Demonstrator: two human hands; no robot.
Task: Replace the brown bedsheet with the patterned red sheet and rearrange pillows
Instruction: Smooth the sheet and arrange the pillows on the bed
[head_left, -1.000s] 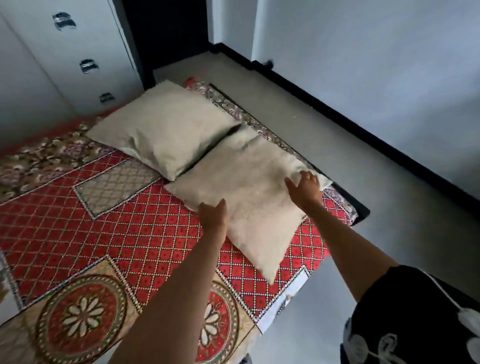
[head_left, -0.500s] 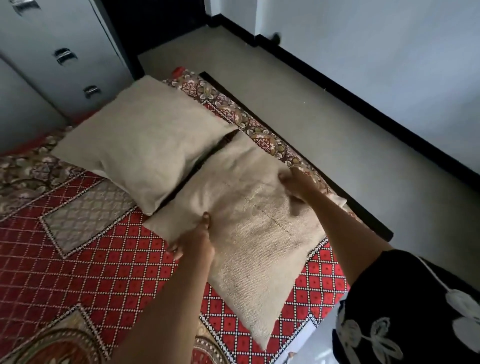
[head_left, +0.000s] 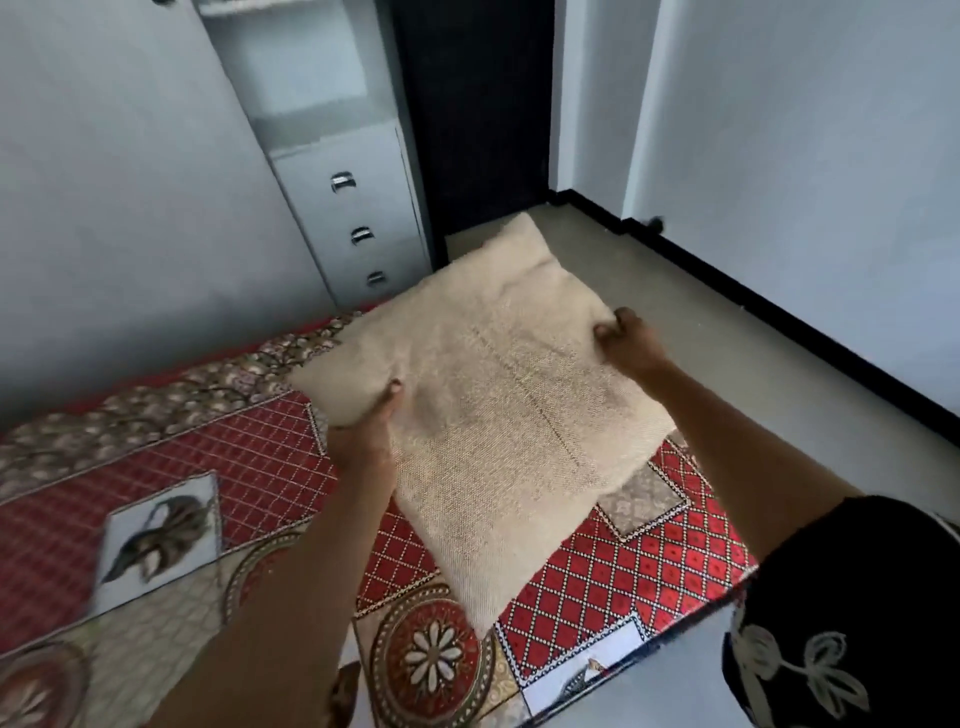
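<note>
Pillow (head_left: 498, 395) sits in both my hands over the patterned red sheet (head_left: 218, 467) at the bed's far right; my left hand (head_left: 376, 415) grips its left edge, my right hand (head_left: 626, 340) pinches its right edge.

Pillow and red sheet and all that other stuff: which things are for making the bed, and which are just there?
For the job:
- beige pillow, gripped at its two sides
- left hand and right hand holding it
- patterned red sheet, spread on the bed

Just there:
- grey drawer cabinet
- dark doorway
- floor
</note>
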